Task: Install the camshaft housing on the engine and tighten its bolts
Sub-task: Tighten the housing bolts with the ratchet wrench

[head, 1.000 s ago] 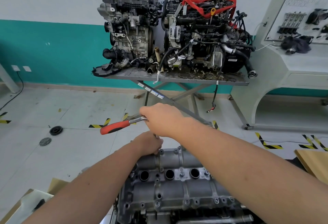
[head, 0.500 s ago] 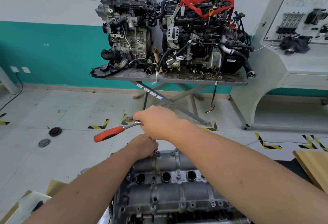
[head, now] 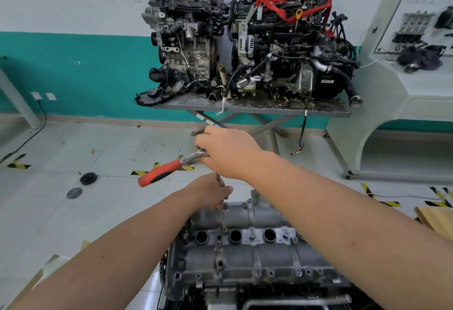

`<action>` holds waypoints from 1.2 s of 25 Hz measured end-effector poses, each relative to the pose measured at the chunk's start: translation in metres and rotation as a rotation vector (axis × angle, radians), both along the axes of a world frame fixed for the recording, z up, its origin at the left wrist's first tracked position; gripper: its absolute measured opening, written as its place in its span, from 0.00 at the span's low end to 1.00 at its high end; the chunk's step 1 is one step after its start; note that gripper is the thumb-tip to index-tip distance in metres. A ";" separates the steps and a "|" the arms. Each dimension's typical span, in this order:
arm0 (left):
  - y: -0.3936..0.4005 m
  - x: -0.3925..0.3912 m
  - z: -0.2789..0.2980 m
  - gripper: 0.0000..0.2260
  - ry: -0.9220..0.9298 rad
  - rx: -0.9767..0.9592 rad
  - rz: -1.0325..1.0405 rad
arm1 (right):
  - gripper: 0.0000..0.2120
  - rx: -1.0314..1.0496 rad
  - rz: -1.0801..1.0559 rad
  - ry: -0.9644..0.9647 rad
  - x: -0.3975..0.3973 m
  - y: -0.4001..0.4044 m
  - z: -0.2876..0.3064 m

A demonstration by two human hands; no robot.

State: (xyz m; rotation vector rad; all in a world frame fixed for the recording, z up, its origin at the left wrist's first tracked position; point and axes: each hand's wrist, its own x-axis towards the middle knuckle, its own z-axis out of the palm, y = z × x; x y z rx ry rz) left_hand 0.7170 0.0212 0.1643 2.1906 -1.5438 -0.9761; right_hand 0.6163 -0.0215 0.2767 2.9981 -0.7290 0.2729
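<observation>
The camshaft housing [head: 245,243] sits on top of the engine [head: 257,282] at the bottom centre of the view, its three round plug wells in a row along the middle and bolts dotted around its rim. At its far left corner the left hand [head: 212,190] curls its fingers round the thin upright extension bar [head: 219,182] just above the housing, the fingertips near a corner bolt [head: 225,205]. Directly above, the right hand [head: 226,151] wraps over the head end of the ratchet wrench [head: 171,168], fingers closed round the chrome neck; the red-and-black handle sticks out to the left and slightly downward, free of any grip. Whether the socket is seated on the bolt cannot be told, since the left hand hides it.

Farther out, a grey metal stand [head: 250,108] against the teal-and-white wall carries two complete engines, a bare grey one [head: 186,37] on the left and a darker one [head: 289,47] with a red strap across its top on the right. Two round black parts [head: 82,184] lie well apart from the work on the tiled floor to the left. Cardboard [head: 438,221] shows at the right edge.
</observation>
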 end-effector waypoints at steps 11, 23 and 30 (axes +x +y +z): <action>0.012 -0.056 -0.016 0.18 0.030 0.154 -0.347 | 0.09 0.234 -0.014 0.144 -0.068 0.004 -0.008; 0.011 -0.072 -0.031 0.20 -0.133 0.156 -0.306 | 0.09 0.306 -0.021 0.104 -0.089 0.012 -0.028; 0.012 -0.070 -0.032 0.13 -0.087 0.144 -0.270 | 0.10 0.318 -0.030 0.087 -0.090 0.013 -0.028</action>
